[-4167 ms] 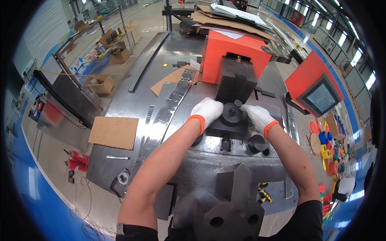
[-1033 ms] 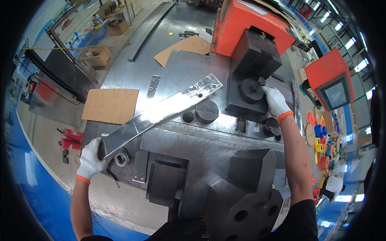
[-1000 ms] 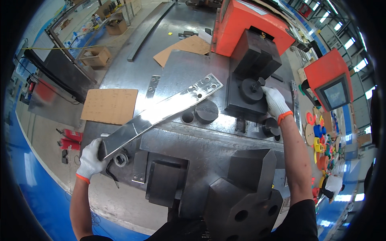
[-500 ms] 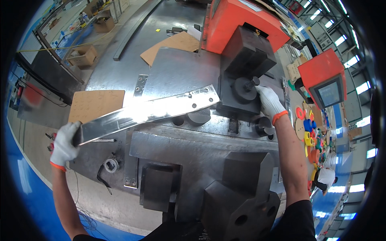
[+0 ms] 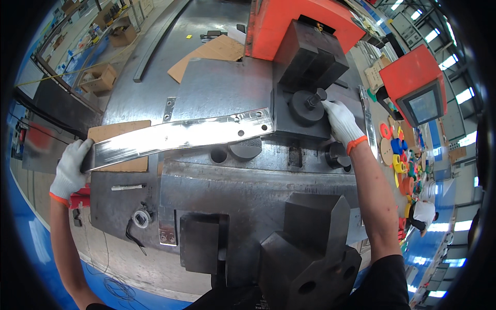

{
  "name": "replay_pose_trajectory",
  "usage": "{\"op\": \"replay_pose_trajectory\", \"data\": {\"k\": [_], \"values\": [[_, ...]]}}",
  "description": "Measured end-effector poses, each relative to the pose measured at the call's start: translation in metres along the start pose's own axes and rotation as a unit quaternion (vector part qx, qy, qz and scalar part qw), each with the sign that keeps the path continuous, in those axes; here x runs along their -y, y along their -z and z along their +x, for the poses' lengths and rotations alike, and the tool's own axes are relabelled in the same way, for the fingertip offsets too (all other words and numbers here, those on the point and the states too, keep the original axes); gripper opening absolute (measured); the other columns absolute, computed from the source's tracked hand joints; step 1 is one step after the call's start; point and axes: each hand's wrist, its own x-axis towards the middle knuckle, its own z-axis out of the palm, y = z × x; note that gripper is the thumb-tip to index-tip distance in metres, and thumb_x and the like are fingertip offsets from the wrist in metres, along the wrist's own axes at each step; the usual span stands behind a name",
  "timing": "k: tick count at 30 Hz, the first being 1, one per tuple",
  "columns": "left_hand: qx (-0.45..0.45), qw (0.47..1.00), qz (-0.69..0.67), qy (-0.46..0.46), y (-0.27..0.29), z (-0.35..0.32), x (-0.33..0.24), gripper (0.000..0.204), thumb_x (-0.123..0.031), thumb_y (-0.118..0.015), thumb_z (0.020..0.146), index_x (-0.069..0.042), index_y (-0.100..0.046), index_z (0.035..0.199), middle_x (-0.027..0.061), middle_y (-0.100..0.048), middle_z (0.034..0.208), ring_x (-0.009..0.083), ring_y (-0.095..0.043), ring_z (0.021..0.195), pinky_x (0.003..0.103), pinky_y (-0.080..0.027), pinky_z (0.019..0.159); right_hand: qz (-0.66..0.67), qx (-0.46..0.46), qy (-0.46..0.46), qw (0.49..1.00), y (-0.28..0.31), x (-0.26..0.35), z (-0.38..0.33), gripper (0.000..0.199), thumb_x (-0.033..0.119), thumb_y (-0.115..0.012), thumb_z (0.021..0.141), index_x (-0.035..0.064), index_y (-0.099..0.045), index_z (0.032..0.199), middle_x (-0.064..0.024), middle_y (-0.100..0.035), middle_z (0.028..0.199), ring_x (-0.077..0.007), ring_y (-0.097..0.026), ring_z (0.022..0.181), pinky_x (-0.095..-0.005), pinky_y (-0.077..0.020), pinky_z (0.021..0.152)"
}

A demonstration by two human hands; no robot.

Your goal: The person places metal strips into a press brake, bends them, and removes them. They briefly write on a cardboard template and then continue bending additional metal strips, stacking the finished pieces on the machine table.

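Observation:
My left hand (image 5: 71, 168), in a white glove with an orange cuff, is closed round the left end of a long shiny flat metal bar (image 5: 181, 135). Several holes show at the bar's right end, which is beside the edge of a dark steel block (image 5: 284, 121). On that block sits a round dark die (image 5: 306, 109) with a knobbed pin (image 5: 318, 96) on top. My gloved right hand (image 5: 342, 121) is beside the pin, its fingers bent together; their tips are partly hidden, and I cannot make out what they grip.
A red machine housing (image 5: 305, 15) with a dark ram block (image 5: 312, 57) stands behind. Cardboard (image 5: 121, 164) lies under the bar's left part. Large dark steel blocks (image 5: 310, 237) stand near me. A red-framed screen (image 5: 423, 108) is at the right, and another person (image 5: 424, 213) is beyond.
My left hand has moved left and farther away, so the bar lies less slanted and more cardboard shows below it. My right hand stays beside the pin. The whole view has shifted slightly.

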Motion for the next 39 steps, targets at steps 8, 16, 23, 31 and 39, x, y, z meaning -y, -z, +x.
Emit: {"op": "replay_pose_trajectory", "data": {"k": [8,16,23,31,39], "values": [[-0.013,0.998,0.053,-0.022,0.002,0.036,0.011,0.070,0.000,-0.072,0.073,-0.003,-0.054,0.141,0.0197,-0.059,0.118,0.0442,-0.057,0.111,0.049,-0.050,0.097,-0.129,-0.020,0.090,0.987,-0.003,0.004,-0.018,0.069,0.059,-0.047,0.103,0.0005,-0.068,0.132,-0.0303,-0.070,0.126,-0.0477,-0.065,0.123,-0.0451,-0.0461,0.108],[-0.011,0.996,0.078,-0.034,-0.015,0.100,0.007,0.068,0.008,-0.065,0.072,-0.008,-0.053,0.137,0.0182,-0.058,0.115,0.0440,-0.057,0.113,0.051,-0.049,0.097,-0.090,-0.013,0.108,0.990,-0.002,0.005,-0.023,0.071,0.061,-0.050,0.102,-0.0017,-0.069,0.130,-0.0311,-0.071,0.123,-0.0470,-0.066,0.121,-0.0443,-0.0474,0.106],[-0.033,0.993,0.048,-0.103,-0.014,0.115,-0.030,0.058,0.005,-0.068,0.071,-0.008,-0.056,0.126,0.0170,-0.058,0.109,0.0423,-0.058,0.105,0.048,-0.049,0.093,-0.036,0.071,0.039,0.996,0.017,0.016,-0.017,0.072,0.060,-0.061,0.097,-0.0043,-0.070,0.128,-0.0219,-0.073,0.109,-0.0333,-0.071,0.105,-0.0409,-0.0523,0.094],[-0.009,0.996,0.020,-0.085,-0.017,0.127,-0.091,0.057,0.004,-0.069,0.072,-0.011,-0.059,0.127,0.0190,-0.063,0.104,0.0443,-0.064,0.099,0.052,-0.054,0.084,-0.124,0.148,0.074,0.978,0.035,0.037,-0.020,0.071,0.058,-0.059,0.102,-0.0079,-0.066,0.128,-0.0199,-0.067,0.123,-0.0306,-0.071,0.108,-0.0420,-0.0609,0.088],[-0.002,0.999,0.012,-0.040,-0.016,0.119,-0.127,0.057,0.005,-0.070,0.072,-0.011,-0.062,0.127,0.0222,-0.065,0.104,0.0467,-0.065,0.098,0.054,-0.054,0.082,-0.233,0.168,0.127,0.950,0.041,0.043,-0.019,0.069,0.066,-0.055,0.099,0.0029,-0.072,0.122,-0.0226,-0.073,0.110,-0.0379,-0.069,0.106,-0.0441,-0.0518,0.095]]}}
